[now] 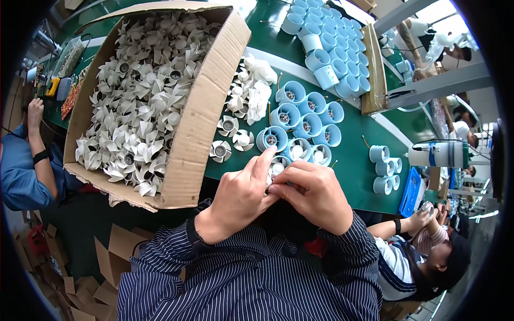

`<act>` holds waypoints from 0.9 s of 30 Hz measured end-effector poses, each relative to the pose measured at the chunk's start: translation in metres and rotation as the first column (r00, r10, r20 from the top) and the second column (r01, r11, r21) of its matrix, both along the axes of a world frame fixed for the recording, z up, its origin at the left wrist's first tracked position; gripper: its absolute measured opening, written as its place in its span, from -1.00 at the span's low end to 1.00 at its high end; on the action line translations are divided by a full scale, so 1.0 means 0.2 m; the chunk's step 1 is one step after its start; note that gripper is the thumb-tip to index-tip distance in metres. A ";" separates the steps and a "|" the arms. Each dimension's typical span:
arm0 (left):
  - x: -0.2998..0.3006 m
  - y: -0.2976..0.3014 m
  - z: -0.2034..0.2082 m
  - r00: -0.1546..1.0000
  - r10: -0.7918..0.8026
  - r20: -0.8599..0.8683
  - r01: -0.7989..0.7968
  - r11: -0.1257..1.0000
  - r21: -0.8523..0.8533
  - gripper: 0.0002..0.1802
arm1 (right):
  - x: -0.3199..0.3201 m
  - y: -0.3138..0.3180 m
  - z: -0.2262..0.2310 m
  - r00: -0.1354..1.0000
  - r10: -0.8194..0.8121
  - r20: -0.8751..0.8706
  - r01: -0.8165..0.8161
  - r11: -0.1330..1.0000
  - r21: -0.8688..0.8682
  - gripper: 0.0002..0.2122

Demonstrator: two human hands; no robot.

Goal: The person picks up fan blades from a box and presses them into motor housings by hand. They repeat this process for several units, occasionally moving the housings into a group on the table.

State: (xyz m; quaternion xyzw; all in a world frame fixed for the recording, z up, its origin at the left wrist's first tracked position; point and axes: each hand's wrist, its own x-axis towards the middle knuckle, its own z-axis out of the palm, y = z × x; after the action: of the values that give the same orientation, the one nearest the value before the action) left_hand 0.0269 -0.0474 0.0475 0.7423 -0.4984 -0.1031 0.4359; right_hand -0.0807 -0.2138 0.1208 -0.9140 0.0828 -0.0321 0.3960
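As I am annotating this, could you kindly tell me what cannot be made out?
Head view: whatever lies between the left hand and right hand; their fingers hide most.
Head view: floor of the cardboard box; white fan impellers hide it.
Head view: insides of the farthest blue cylindrical housings; too small.
Head view: the co-worker in blue; head cut off by the rim.

Left hand (235, 195), forefinger stretched forward, fingertips close against its partner's | Right hand (317, 195), back upward, fingers curled toward the thumb | Both forearms (352, 249), in striped sleeves (166, 247), angle inward from either side before me, meeting ahead of the chest (257, 275)
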 end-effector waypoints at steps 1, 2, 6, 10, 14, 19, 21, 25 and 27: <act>0.00 0.00 0.00 1.000 0.004 -0.001 -0.004 1.000 -0.002 -0.09 | 0.00 -0.01 -0.01 0.999 0.034 0.036 -0.033 0.999 -0.020 -0.86; 0.00 -0.01 -0.01 0.999 0.016 -0.050 -0.017 1.000 -0.017 -0.06 | 0.00 -0.02 -0.02 0.999 0.036 0.036 -0.035 0.999 -0.021 -0.86; -0.01 0.00 -0.01 0.981 0.071 -0.178 -0.073 0.997 -0.003 0.03 | 0.06 -0.09 -0.04 0.992 0.041 0.120 -0.021 0.986 -0.167 -0.88; 0.00 0.00 -0.03 0.972 0.129 -0.195 -0.117 0.990 0.072 0.13 | 0.15 -0.23 -0.10 0.987 -0.115 0.113 0.131 0.980 -0.149 -0.92; 0.00 0.00 -0.10 0.984 0.132 -0.119 -0.127 0.991 0.048 0.19 | 0.21 -0.25 -0.19 0.991 -0.029 0.129 0.064 0.960 -0.271 -0.92; 0.01 -0.03 -0.11 0.984 0.089 -0.155 -0.081 0.995 0.059 0.26 | 0.23 -0.24 -0.17 0.995 -0.027 0.094 0.056 0.944 -0.325 -0.95; 0.01 -0.03 -0.11 0.982 0.079 -0.172 -0.068 0.995 0.074 0.27 | 0.25 -0.21 -0.16 0.995 -0.036 0.093 0.064 0.944 -0.323 -0.94; 0.00 -0.07 -0.12 0.998 0.040 -0.053 -0.036 0.997 0.069 0.32 | 0.23 -0.17 -0.19 0.989 -0.038 0.141 0.089 0.923 -0.375 -0.92; 0.01 -0.09 -0.11 0.989 0.043 -0.142 -0.031 0.996 0.088 0.34 | 0.26 -0.17 -0.19 0.990 -0.007 0.138 0.067 0.900 -0.431 -0.92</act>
State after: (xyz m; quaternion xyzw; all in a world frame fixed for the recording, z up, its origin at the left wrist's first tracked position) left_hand 0.0280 -0.0650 0.0260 0.7600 -0.4468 -0.1696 0.4404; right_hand -0.0296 -0.2481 0.0825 -0.9732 0.0644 -0.1181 0.1864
